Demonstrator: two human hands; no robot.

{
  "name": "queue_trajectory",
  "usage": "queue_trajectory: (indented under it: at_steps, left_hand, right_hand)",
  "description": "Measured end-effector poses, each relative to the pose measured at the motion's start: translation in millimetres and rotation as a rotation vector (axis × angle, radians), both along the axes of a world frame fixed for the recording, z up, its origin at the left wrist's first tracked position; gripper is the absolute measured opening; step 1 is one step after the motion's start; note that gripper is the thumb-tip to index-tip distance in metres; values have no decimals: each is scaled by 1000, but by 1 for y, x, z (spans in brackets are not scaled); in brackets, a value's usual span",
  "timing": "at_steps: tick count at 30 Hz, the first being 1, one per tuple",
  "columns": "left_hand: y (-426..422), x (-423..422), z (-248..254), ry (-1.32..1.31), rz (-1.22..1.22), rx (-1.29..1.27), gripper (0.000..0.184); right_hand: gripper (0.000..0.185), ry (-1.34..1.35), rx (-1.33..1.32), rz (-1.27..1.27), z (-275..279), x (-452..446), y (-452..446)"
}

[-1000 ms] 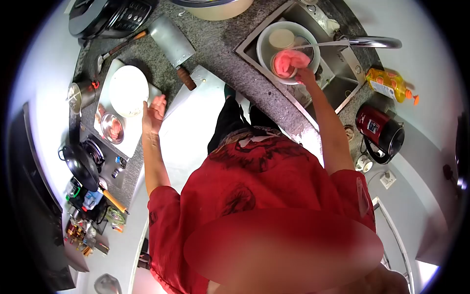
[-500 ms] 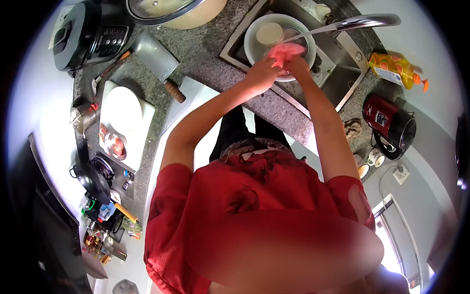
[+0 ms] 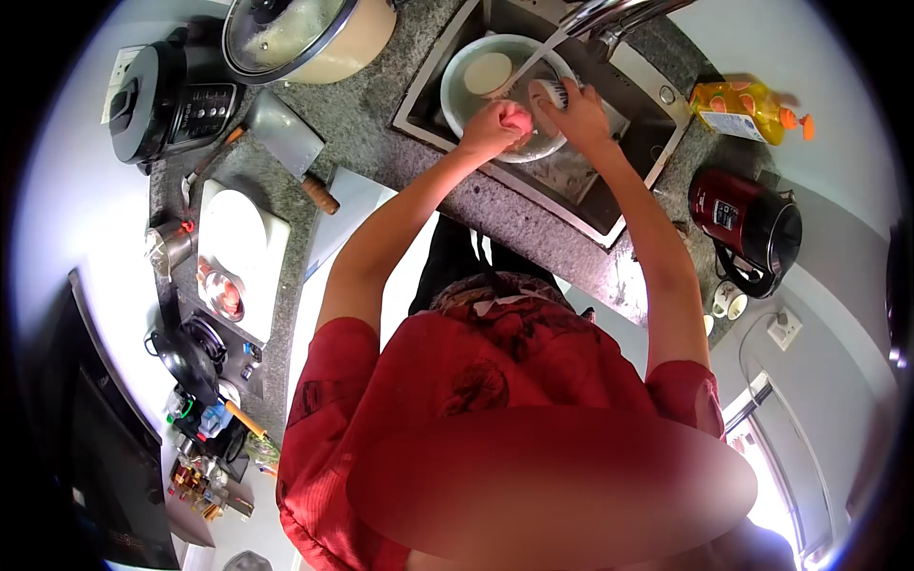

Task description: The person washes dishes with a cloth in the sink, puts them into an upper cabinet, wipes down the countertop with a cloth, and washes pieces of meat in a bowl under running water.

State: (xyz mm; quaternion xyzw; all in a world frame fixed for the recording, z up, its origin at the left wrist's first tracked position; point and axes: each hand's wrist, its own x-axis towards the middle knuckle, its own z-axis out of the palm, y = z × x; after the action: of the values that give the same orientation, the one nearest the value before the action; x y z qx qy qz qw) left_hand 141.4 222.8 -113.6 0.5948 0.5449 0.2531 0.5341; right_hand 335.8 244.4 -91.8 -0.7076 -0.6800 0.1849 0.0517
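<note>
The left hand (image 3: 491, 131) has its fingers closed around a bunched pink cloth (image 3: 517, 118), over the near part of a round white basin (image 3: 452, 107). Just beside it, the right hand (image 3: 581, 114) has its fingers clamped on the side of a small white bowl with dark markings (image 3: 549, 94), tilted over the basin's right side; whether the bowl touches the basin cannot be told. Inside the basin, towards its far left, lies a pale round dish (image 3: 487, 73). The basin sits in a rectangular stainless-steel sink (image 3: 423, 98) set into a speckled grey worktop (image 3: 381, 112), and a thin stream of water (image 3: 538, 60) runs into it from a shiny chrome tap (image 3: 619, 13). Farther out, on the right, stand a yellow bottle with an orange pump (image 3: 733, 111) and a red-and-black kettle (image 3: 728, 211); on the left are a cream pot with a glass lid (image 3: 364, 43), a broad steel cleaver with a wooden handle (image 3: 286, 128) and, farthest, a black electric cooker (image 3: 162, 105).
</note>
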Motion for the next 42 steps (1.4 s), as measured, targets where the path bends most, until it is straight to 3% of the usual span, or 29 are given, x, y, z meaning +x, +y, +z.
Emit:
queue_trajectory:
  at_steps: [2, 3, 5, 8, 9, 11, 13, 14, 15, 17, 18, 19, 20, 21, 23, 25, 26, 27, 29, 30, 34, 37, 38, 39, 40, 41, 42]
  left_hand:
    - [1, 9, 8, -32, -5, 53, 30]
    - [-3, 14, 11, -69, -11, 91, 31]
    - [-2, 24, 34, -106, -58, 70, 27]
    - [8, 26, 16, 317, -267, 780, 20]
    - [12, 26, 13, 313, -267, 782, 20]
    - [17, 25, 8, 579, -383, 789, 17]
    - [15, 30, 13, 618, -322, 751, 19]
    - [17, 33, 14, 761, -478, 496, 21]
    - [20, 35, 13, 890, -626, 232, 23]
    - [12, 16, -22, 798, -565, 265, 20]
    - [5, 1, -45, 707, -502, 297, 18]
    - [4, -9, -30, 618, -439, 331, 16]
    - [0, -13, -16, 656, -399, 159, 11]
    - [-8, -16, -1, 665, -402, 158, 11]
    - [-22, -24, 16, 665, -107, 372, 14]
    - [-31, -27, 29, 634, -42, 453, 20]
    - [-32, -26, 37, 526, 23, 586, 22]
    - [-30, -25, 43, 414, 91, 716, 26]
    - [-26, -16, 45, 317, 78, 725, 29]
    - [-22, -11, 41, 340, 20, 795, 32]
    - [9, 7, 59, 406, -70, 890, 34]
    - [33, 16, 59, 383, -30, 953, 23]
    - [40, 18, 72, 239, 49, 367, 20]
    - [46, 19, 73, 82, 132, 85, 20]
    - [52, 19, 73, -56, 262, -182, 21]
    - [65, 16, 53, -57, 261, -181, 21]
    - [79, 7, 23, -357, 209, -375, 22]
  right_hand:
    - [67, 263, -57, -150, -18, 9, -5]
    - [67, 266, -55, -147, -21, 9, -9]
    - [64, 904, -495, -375, -23, 5, -8]
    - [59, 980, -600, -439, 16, -13, -18]
    - [59, 1045, -632, -431, 21, -14, -20]
    - [62, 1058, -615, -412, 14, -14, -18]
    - [67, 491, -204, -116, 12, -26, -9]
    - [62, 271, -69, -80, 11, -31, -15]
    - [62, 272, -67, -80, 8, -34, -13]
    - [55, 91, 359, 98, -1, -39, -9]
    - [47, 240, 400, 102, 12, -45, -2]
    - [47, 250, 404, 104, -7, -46, 6]
    - [42, 414, 438, 51, -38, -48, 19]
    - [38, 577, 465, -6, -63, -49, 25]
    - [31, 600, 312, -122, -76, -59, 26]
    - [27, 1351, -542, -871, -85, -66, 29]
    - [27, 1353, -543, -873, -89, -72, 25]
    - [24, 1626, -672, -859, -93, -81, 18]
    - [19, 2165, -935, -790, -95, -91, 4]
    - [19, 2277, -1016, -775, -90, -94, -3]
    - [21, 2428, -1129, -659, -68, -86, -22]
    - [22, 2335, -1070, -471, -73, -69, -23]
    - [23, 2247, -1010, -419, -78, -63, -21]
    - [23, 2125, -940, -399, -78, -58, -21]
    - [28, 1909, -854, -582, -62, -60, -22]
    - [28, 1910, -853, -582, -45, -60, -24]
    - [25, 1765, -740, -546, -27, -60, -27]
